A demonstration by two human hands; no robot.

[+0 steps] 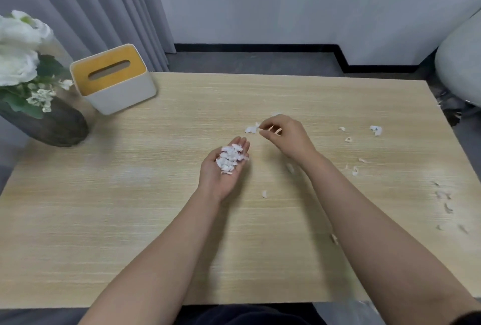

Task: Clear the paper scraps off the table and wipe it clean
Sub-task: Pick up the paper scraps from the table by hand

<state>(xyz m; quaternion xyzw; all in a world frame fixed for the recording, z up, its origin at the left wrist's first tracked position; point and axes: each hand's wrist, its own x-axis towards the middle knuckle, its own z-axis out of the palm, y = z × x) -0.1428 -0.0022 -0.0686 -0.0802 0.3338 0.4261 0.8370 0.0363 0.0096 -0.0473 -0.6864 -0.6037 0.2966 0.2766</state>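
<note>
My left hand (221, 173) lies palm up over the middle of the wooden table (130, 194), fingers relaxed, carrying a pile of white paper scraps (230, 157). My right hand (286, 134) hovers just beyond it with curled fingers, its fingertips pinching at a white scrap (252, 129) on the table. Several more scraps lie loose to the right, such as a crumpled one (376, 130), and one small scrap (264, 193) sits between my forearms.
A white tissue box with a yellow slotted lid (112, 78) stands at the back left. Beside it is a dark vase of white flowers (39, 106). A grey chair (460, 64) is off the table's right far corner.
</note>
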